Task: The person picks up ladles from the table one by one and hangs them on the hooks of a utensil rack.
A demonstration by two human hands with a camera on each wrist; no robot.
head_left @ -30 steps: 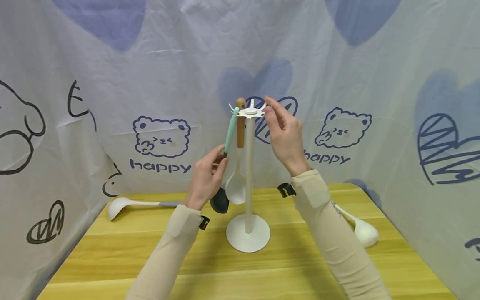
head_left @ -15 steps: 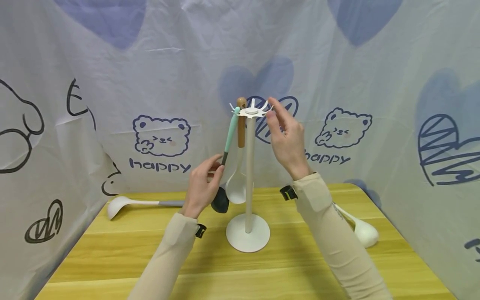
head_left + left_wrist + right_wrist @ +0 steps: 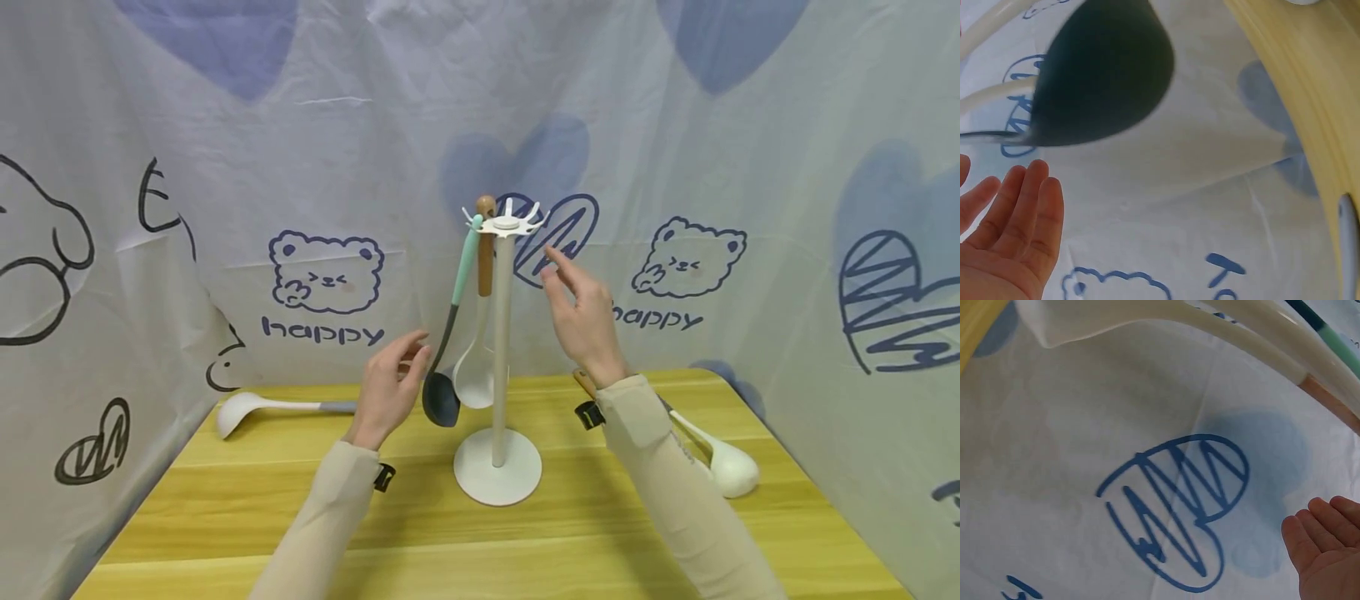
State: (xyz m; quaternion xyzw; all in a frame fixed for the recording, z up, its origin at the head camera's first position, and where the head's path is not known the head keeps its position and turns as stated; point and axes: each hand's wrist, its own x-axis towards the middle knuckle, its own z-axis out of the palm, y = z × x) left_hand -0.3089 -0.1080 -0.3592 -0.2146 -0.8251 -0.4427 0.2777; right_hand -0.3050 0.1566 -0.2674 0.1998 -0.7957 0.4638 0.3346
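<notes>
A white utensil stand with a round base and a ring of hooks on top stands upright on the table. From its left side hangs a black ladle with a mint green handle. Beside that hangs a white ladle with a wooden handle. My left hand is just left of the black ladle's shaft, fingers relaxed and holding nothing; the left wrist view shows the black bowl above the fingers. To the right of the pole, my right hand is below hook height, fingers loosely extended, nothing in it.
A white ladle with a grey handle lies at the table's back left. On the right lies another white ladle, partly behind the right sleeve, near a wooden handle end. A printed cloth encloses the table.
My left hand has let go of the black ladle's shaft and moved down and left. My right hand has come away from the hooks, down and right. The black ladle now hangs unheld.
</notes>
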